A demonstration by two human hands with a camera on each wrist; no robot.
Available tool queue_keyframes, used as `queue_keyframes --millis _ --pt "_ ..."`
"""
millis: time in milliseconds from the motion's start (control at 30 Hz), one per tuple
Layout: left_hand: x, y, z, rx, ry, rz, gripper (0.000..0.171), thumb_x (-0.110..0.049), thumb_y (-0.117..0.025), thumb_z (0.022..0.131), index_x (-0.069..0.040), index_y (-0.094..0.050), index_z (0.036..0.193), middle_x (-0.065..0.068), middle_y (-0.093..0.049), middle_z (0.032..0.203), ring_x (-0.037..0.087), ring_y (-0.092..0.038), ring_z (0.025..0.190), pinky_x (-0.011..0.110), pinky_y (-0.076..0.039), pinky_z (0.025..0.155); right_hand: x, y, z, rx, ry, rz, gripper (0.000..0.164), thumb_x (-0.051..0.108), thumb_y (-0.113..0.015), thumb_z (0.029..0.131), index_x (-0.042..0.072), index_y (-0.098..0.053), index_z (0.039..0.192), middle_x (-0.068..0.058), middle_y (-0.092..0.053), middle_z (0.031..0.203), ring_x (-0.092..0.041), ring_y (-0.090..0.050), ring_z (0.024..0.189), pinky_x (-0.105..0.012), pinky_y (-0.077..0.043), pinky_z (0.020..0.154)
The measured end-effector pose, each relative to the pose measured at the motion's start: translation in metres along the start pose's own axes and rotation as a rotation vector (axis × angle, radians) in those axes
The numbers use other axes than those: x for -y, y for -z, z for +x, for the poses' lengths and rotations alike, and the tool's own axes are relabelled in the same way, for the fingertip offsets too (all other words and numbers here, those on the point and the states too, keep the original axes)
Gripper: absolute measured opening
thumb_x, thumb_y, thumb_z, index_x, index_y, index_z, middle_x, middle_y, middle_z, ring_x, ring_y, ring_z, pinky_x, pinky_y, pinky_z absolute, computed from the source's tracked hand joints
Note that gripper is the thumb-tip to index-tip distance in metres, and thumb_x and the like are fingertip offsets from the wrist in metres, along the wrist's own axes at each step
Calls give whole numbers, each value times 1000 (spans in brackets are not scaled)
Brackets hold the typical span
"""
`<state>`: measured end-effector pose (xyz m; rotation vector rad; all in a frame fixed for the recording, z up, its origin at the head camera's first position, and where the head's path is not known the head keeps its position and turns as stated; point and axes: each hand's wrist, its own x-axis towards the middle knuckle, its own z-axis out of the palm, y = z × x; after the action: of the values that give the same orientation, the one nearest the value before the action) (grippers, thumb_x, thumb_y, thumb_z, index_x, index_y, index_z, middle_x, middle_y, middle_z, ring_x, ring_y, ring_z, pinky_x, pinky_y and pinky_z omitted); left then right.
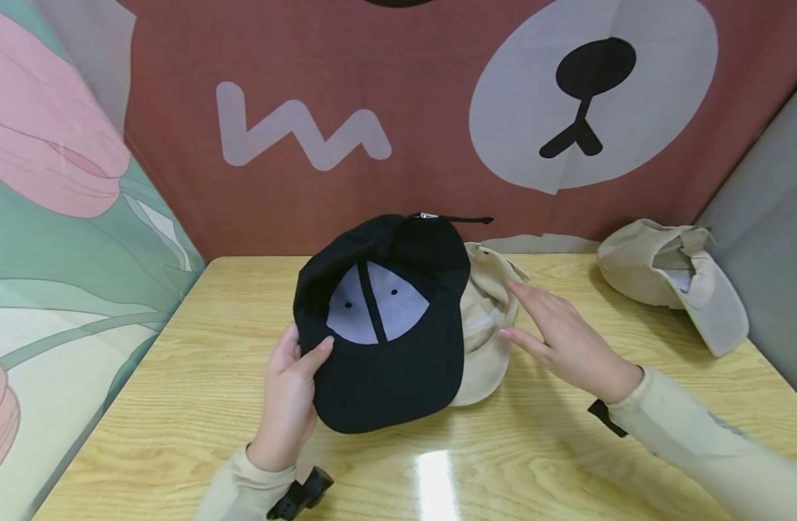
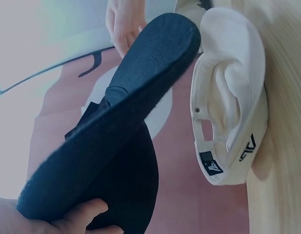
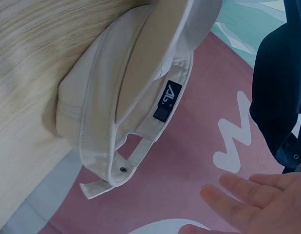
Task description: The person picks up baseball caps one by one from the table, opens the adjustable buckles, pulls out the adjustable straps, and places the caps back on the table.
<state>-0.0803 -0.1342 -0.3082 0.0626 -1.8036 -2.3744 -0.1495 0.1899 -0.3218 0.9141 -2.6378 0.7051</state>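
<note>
The left hand (image 1: pixel 291 398) holds a black cap (image 1: pixel 385 383) up over the wooden table (image 1: pixel 197 391). Its thumb lies on the top face of the brim, near the round part, and its other fingers go underneath, so the brim's edge is pinched between them. We can see right inside the black cap, where there is a pale lining with two dark dots and a dark stripe down the middle. Its brim points down toward the person, and a thin black strap sticks out at the top. A cream cap (image 1: pixel 488 376) sits on the table just behind the black one and to its right, partly hidden by it. The right wrist view shows a dark tag (image 3: pixel 167 101) inside the cream cap and a loose strap end. The right hand (image 1: pixel 570 347) is near both caps and holds nothing. Its fingers are nearly straight, and its thumb is apart from them. A gap shows between this hand and the cream cap, but I cannot tell if it touches the black one. A tan cap (image 1: pixel 652 264) with a pale brim lies well apart, at the far right of the table. Behind everything hangs a red-brown cloth (image 1: pixel 424 108) with a white zigzag and a big animal nose, and pink flowers (image 1: pixel 53 130) show on the left.
</note>
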Motion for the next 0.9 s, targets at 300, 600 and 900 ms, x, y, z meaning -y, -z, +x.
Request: queue_keyframes --millis 300,600,900 --pt "3 -8 -4 13 3 -3 40 6 -43 97 8 -41 137 16 -57 125 19 -62 105 29 -52 88 6 1 12 -15 -23 75 66 20 -64 95 -8 -32 146 -28 -37 146 -46 -35 133 -60 -30 104" --pt "5 -17 -9 27 -57 47 44 5 -44 96 8 -41 140 18 -46 142 18 -53 119 25 -46 95 14 6 27 -27 -129 290 63 19 -58 99 -5 -28 149 -22 -40 146 -39 -44 127 -59 -34 100" --pt "15 -25 -13 82 -112 81 50 6 -46 95 9 -36 144 17 -37 150 21 -34 137 20 -35 104 20 11 38 -91 -158 329 42 17 -58 99 1 -48 136 -17 -58 125 -32 -54 113 -55 -40 92"
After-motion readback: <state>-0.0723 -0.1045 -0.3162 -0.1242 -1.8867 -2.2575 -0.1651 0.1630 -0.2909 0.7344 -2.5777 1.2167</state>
